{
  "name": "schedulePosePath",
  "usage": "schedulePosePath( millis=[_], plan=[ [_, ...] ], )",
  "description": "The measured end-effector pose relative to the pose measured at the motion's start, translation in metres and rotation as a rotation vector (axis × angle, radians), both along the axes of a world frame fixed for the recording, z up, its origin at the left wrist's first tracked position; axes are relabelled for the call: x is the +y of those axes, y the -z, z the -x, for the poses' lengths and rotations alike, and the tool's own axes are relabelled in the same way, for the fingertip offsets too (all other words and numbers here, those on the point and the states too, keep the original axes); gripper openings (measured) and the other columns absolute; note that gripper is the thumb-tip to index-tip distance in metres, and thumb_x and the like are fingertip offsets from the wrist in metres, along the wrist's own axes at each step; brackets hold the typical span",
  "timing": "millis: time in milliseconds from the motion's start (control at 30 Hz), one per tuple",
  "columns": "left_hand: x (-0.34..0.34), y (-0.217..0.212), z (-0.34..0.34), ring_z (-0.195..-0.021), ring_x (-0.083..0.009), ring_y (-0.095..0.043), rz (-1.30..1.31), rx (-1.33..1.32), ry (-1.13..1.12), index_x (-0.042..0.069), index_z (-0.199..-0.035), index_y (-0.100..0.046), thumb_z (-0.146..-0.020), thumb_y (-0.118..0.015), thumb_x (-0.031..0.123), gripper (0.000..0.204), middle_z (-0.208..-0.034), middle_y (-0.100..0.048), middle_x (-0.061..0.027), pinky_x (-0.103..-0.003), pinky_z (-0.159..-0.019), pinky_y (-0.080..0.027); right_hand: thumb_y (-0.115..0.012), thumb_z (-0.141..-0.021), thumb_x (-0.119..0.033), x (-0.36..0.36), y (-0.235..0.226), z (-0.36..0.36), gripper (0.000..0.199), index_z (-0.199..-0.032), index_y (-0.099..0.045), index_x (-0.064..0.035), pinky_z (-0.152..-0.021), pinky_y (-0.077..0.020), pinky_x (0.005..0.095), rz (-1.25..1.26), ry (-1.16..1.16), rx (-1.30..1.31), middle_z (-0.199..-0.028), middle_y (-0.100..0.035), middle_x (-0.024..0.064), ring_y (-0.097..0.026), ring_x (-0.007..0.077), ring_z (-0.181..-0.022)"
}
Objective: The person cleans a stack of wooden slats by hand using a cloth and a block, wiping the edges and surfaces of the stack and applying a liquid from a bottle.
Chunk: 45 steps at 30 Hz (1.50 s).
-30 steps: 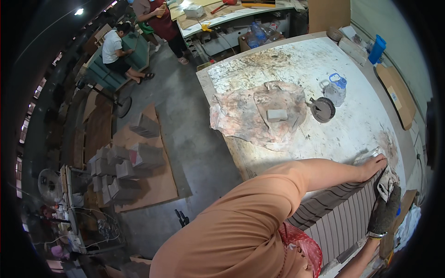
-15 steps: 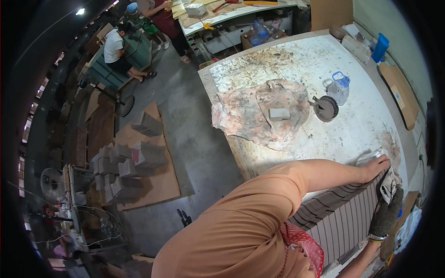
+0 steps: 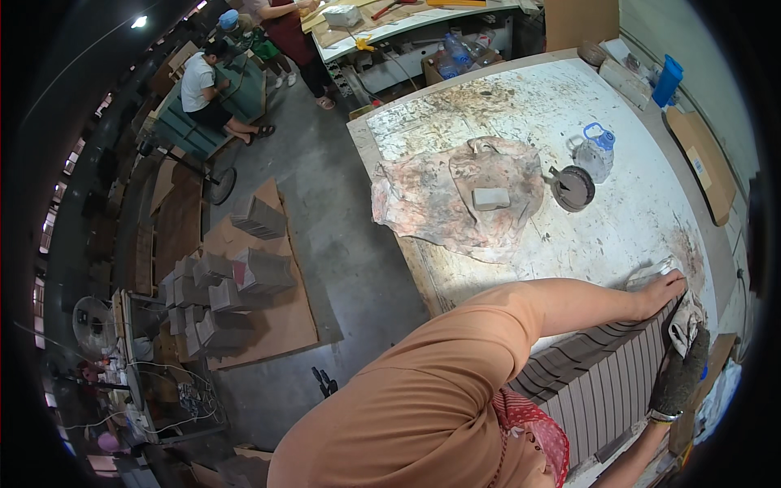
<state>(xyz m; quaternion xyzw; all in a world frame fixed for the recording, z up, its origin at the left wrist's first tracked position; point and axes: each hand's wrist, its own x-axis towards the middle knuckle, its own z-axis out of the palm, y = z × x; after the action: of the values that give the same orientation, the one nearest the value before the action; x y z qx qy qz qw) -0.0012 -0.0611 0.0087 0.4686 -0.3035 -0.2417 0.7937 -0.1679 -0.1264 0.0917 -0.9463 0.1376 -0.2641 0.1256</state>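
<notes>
My left arm reaches across to the right, and my left hand [image 3: 663, 294] grips the far top edge of a stack of grey slabs [image 3: 606, 394] with dark lines between them. Its fingers curl over the edge. Beside that hand is a crumpled whitish thing [image 3: 651, 274]. My right hand [image 3: 682, 378], darkly covered beyond a wrist band, is along the right end of the stack. A stained, whitish rag [image 3: 686, 325] is bunched at its tip, against the stack's end; the fingers themselves are hard to make out.
On the white, stained table [image 3: 626, 224] lie a spread dirty cloth [image 3: 407, 199] with a pale block [image 3: 490, 198], a dark round pot [image 3: 573, 189] and a clear jug [image 3: 595, 159]. A blue bottle [image 3: 668, 80] stands by the wall. Grey stacks [image 3: 228, 285] stand on floor cardboard. People work at far left.
Both hands stay in nearly the same place at the stack's far end. In the background, the people shift their arms slightly.
</notes>
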Motion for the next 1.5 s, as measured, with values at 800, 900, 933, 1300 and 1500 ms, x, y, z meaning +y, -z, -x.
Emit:
schedulePosePath(
  millis=[800, 900, 933, 1300, 1500],
  plan=[
    [0.002, -0.001, 0.001, -0.084, -0.0170, -0.045, 0.022, -0.005, 0.024, 0.003, -0.099, -0.048, -0.095, -0.043, 0.027, 0.025, -0.086, -0.050, -0.0077, -0.030, -0.080, -0.039, -0.048, -0.089, -0.002, 0.003, -0.005, 0.003, 0.044, -0.132, -0.044, 0.0052, -0.106, -0.0315, 0.0356, 0.038, 0.013, 0.037, -0.134, -0.048, 0.0188, -0.045, 0.0280, -0.125],
    [0.002, -0.001, 0.002, -0.083, -0.0171, -0.044, 0.029, -0.006, 0.024, 0.003, -0.098, -0.048, -0.095, -0.043, 0.027, 0.025, -0.085, -0.049, -0.0076, -0.030, -0.080, -0.039, -0.048, -0.089, -0.002, -0.001, -0.004, 0.003, 0.044, -0.131, -0.044, 0.0053, -0.106, -0.0313, 0.0359, 0.045, -0.011, 0.030, -0.133, -0.049, 0.0191, -0.045, 0.0286, -0.124],
    [0.003, -0.003, 0.002, -0.083, -0.0171, -0.044, 0.029, -0.007, 0.024, 0.003, -0.098, -0.048, -0.095, -0.043, 0.027, 0.025, -0.085, -0.049, -0.0076, -0.030, -0.080, -0.039, -0.048, -0.089, -0.002, 0.001, -0.005, 0.003, 0.044, -0.131, -0.044, 0.0053, -0.106, -0.0313, 0.0359, 0.045, -0.011, 0.029, -0.133, -0.049, 0.0191, -0.045, 0.0286, -0.124],
    [0.006, -0.005, 0.001, -0.087, -0.0205, -0.047, 0.004, -0.014, 0.023, 0.001, -0.098, -0.049, -0.094, -0.043, 0.028, 0.028, -0.088, -0.053, -0.0112, -0.032, -0.083, -0.039, -0.050, -0.087, -0.002, 0.001, -0.007, 0.002, 0.044, -0.130, -0.045, 0.0056, -0.105, -0.0322, 0.0364, 0.068, 0.018, 0.045, -0.131, -0.050, 0.0199, -0.047, 0.0292, -0.123],
    [0.003, -0.003, 0.000, -0.087, -0.0211, -0.047, 0.000, -0.026, 0.018, 0.001, -0.098, -0.049, -0.094, -0.044, 0.029, 0.029, -0.088, -0.053, -0.0118, -0.033, -0.083, -0.040, -0.051, -0.088, -0.004, -0.001, -0.005, 0.002, 0.044, -0.131, -0.045, 0.0053, -0.105, -0.0326, 0.0360, 0.048, 0.027, 0.046, -0.132, -0.050, 0.0194, -0.046, 0.0284, -0.124]
  ],
)
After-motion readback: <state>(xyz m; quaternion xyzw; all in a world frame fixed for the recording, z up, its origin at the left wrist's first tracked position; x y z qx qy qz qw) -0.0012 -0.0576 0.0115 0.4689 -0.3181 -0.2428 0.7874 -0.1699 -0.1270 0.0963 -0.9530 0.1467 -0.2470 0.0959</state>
